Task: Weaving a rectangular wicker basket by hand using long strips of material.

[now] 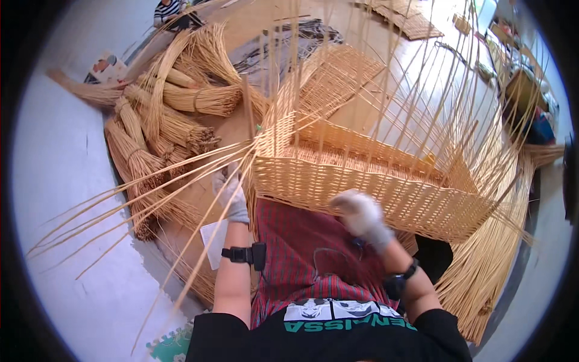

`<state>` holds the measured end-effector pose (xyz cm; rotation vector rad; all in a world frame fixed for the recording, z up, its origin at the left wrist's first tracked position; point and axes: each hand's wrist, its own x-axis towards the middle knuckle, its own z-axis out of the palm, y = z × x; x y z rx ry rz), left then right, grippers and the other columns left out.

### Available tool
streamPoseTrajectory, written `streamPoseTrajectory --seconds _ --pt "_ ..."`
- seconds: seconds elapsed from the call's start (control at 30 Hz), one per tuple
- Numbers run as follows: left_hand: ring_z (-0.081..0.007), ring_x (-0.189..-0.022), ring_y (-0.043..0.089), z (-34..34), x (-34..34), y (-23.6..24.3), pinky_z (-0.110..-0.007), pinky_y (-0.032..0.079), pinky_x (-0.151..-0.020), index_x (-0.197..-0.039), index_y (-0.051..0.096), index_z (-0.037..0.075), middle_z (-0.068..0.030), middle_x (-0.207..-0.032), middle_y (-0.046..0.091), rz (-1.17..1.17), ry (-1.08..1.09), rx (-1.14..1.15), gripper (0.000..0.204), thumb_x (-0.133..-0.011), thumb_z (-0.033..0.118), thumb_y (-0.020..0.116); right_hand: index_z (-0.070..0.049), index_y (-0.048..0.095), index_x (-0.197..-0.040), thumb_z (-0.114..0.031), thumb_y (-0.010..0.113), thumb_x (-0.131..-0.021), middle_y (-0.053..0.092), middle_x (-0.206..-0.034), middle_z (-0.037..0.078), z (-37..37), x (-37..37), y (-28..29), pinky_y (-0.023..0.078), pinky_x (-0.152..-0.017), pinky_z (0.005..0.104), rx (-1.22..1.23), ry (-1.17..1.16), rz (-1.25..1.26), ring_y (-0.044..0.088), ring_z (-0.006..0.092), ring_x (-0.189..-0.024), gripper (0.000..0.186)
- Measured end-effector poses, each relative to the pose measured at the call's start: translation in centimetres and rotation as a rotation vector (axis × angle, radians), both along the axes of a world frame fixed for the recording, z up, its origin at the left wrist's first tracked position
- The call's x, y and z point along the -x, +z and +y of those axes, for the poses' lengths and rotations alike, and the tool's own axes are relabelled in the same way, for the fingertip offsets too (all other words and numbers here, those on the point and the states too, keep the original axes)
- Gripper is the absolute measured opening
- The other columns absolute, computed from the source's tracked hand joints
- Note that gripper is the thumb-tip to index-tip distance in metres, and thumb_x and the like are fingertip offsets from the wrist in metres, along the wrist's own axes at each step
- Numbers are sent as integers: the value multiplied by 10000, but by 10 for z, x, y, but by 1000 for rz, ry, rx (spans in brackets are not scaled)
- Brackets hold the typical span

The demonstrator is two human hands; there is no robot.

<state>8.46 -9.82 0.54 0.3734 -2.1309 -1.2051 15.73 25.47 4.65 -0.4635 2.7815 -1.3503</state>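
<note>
A long rectangular wicker basket lies across my lap, its woven front wall toward me and many upright stakes rising from it. At its left corner a fan of loose wicker strands sticks out to the left. My left hand, in a pale glove, is closed at the near side of these strands, just left of the corner; strands partly cover its fingers. My right hand, also gloved, is in front of the lower front wall. Motion smears its fingers, and whether it touches the wall is unclear.
Tied bundles of wicker rods are heaped on the left. A flat woven panel lies behind the basket. Long loose rods spread at the right. Dark strips lie farther back, and another person is at the far left.
</note>
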Motion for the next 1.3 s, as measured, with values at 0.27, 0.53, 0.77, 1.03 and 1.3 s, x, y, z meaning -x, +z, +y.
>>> streamPoseTrajectory --seconds 0.27,0.53,0.77,1.03,1.3 --pt "-175 -1008 578 -19 -48 69 -318 468 -893 -1418 462 70 -93 -1250 556 -19 -428 -695 438 -1016 162 611 -164 689 -1185 -346 678 -875 665 -1202 92 -240 32 74 453 -1028 505 290 845 651 588 303 -1206 360" --pt "-138 -917 632 -11 22 83 -271 528 -975 -1464 501 63 -69 -1102 651 261 -671 90 441 -1036 143 571 -119 646 -884 -262 664 -836 659 -915 119 -181 16 61 523 -760 441 -97 886 204 658 317 -863 152" --pt "-105 -626 490 -4 18 58 -377 533 -953 -1372 558 52 28 -647 433 286 -405 -805 358 -1073 246 520 -84 572 -913 -348 403 -1106 487 -699 12 -87 95 -11 529 -718 382 1201 -41 12 493 137 -627 368" --pt "-231 -945 645 5 30 42 -344 517 -896 -1310 539 -28 -139 -1036 682 -308 -555 -185 656 -927 473 722 -65 625 -1112 -154 509 -1073 675 -913 41 -66 62 -22 557 -759 280 1005 -340 26 674 144 -923 151" --pt "-196 -866 669 -10 63 45 -329 542 -757 -1078 712 3 -103 -922 735 -693 -606 -233 533 -915 510 725 -118 563 -1317 -142 514 -1055 692 -1218 134 -145 115 41 585 -710 340 370 -296 257 703 280 -1062 267"
